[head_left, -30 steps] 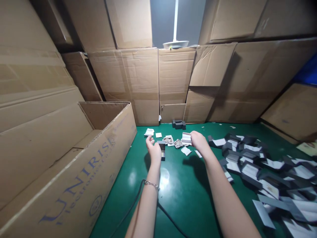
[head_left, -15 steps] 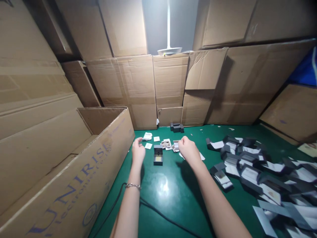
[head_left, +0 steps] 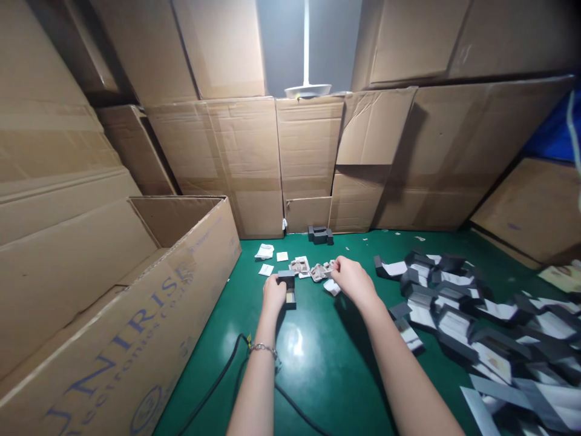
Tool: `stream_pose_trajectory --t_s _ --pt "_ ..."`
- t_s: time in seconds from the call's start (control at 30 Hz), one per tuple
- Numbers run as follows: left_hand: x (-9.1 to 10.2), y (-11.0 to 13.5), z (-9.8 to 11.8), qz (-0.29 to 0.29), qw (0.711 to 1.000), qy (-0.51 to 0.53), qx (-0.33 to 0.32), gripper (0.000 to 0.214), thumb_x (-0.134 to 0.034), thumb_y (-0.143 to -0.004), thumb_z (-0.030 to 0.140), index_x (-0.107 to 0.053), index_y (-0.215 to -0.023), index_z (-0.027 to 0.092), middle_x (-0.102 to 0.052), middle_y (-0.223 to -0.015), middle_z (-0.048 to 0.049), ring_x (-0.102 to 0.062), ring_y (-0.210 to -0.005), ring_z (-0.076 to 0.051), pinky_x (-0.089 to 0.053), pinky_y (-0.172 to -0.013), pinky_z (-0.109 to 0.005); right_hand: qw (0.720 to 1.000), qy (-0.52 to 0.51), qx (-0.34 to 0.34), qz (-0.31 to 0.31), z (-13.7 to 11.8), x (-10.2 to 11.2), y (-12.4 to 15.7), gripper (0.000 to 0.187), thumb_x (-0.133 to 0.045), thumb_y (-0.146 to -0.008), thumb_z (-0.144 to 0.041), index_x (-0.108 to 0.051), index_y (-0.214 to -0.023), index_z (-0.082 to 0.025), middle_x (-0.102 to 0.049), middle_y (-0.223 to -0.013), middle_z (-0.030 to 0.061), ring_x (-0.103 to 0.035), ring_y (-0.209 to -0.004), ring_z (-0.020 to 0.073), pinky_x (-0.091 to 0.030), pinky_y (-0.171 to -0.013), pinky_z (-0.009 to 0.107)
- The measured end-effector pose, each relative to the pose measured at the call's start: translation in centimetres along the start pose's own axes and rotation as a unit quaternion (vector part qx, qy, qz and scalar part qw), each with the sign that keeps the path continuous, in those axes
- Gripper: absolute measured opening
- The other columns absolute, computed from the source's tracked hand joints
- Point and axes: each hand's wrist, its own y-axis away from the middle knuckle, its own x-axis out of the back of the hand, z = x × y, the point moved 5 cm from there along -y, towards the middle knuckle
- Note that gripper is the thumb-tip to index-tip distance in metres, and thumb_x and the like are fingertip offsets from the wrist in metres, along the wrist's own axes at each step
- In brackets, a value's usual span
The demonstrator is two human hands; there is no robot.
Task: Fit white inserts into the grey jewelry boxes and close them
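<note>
Head view: left hand grips open box; right hand seemingly pinches insert. Steady box, seat insert squarely.

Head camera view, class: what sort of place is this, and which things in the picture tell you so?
Probably a packing bench in a small workshop or warehouse. Stacked cardboard cartons wall in a green table, a heap of small dark gift boxes lies at the right, and the left hand holds one open box.

A glossy green table top carries a small open dark grey box, scattered white paper slips and crumpled inserts. Dark grey boxes sprawl in a heap at right, a black cable snakes across near the front, and a large open carton stands at left.
</note>
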Motion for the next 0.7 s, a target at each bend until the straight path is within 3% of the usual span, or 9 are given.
stream_pose_trajectory --t_s 0.13,0.2,0.3,0.43,0.53,0.7 --pt "-0.6 0.7 0.6 0.009 0.999 0.043 0.001 0.029 -0.044 -0.074 0.008 -0.056 -0.100 0.015 -0.062 -0.103 -0.0128 -0.056 -0.097 -0.024 -0.040 -0.085 -0.032 0.999 -0.035 0.032 0.007 -0.7 -0.4 0.3 0.010 -0.044 -0.076 -0.012 -0.053 -0.074 -0.016 -0.061 -0.082 0.0048 -0.052 -0.075 0.0166 -0.027 -0.058 0.025" --pt "-1.2 1.0 0.9 0.006 0.990 0.141 0.020 0.028 -0.045 -0.074 0.007 -0.055 -0.100 0.014 -0.062 -0.098 -0.0114 -0.058 -0.089 -0.020 -0.043 -0.080 -0.029 0.995 -0.079 0.060 -0.002 -1.0 -0.9 0.2 0.010 -0.045 -0.073 -0.009 -0.052 -0.069 -0.015 -0.060 -0.078 0.0042 -0.052 -0.073 0.0148 -0.030 -0.060 0.024" --pt "-2.1 1.6 2.1 -0.030 0.948 0.312 0.057 0.030 -0.043 -0.075 0.005 -0.054 -0.102 0.012 -0.062 -0.096 -0.0099 -0.060 -0.078 -0.015 -0.046 -0.073 -0.026 0.976 -0.196 0.092 -0.012 -1.6 -1.4 0.0 0.010 -0.047 -0.066 -0.008 -0.053 -0.070 -0.015 -0.059 -0.074 0.0011 -0.051 -0.069 0.0126 -0.034 -0.062 0.022" --pt "-2.8 3.5 4.5 -0.089 0.891 0.426 0.131 0.028 -0.043 -0.080 0.010 -0.052 -0.106 0.010 -0.062 -0.087 -0.0087 -0.059 -0.066 -0.014 -0.048 -0.061 -0.026 0.907 -0.412 0.070 -0.052 -2.1 -1.0 0.2 0.024 -0.048 -0.060 -0.018 -0.058 -0.081 -0.014 -0.055 -0.067 -0.0004 -0.046 -0.057 0.0101 -0.033 -0.052 0.021" --pt "-2.9 4.9 6.4 -0.115 0.878 0.443 0.141 0.028 -0.042 -0.081 0.013 -0.052 -0.107 0.010 -0.061 -0.080 -0.0070 -0.058 -0.060 -0.013 -0.047 -0.053 -0.024 0.850 -0.519 0.038 -0.085 -2.5 -0.1 0.8 0.030 -0.047 -0.053 -0.021 -0.060 -0.079 -0.011 -0.050 -0.059 -0.0008 -0.039 -0.049 0.0075 -0.028 -0.045 0.020" --pt "-3.1 6.4 8.3 -0.137 0.846 0.506 0.096 0.029 -0.044 -0.081 0.009 -0.052 -0.109 0.012 -0.062 -0.094 -0.0067 -0.061 -0.076 -0.013 -0.051 -0.070 -0.025 0.768 -0.631 -0.019 -0.104 -2.7 1.1 1.7 0.032 -0.058 -0.047 -0.025 -0.057 -0.077 -0.012 -0.049 -0.058 -0.0016 -0.038 -0.047 0.0057 -0.027 -0.044 0.018"
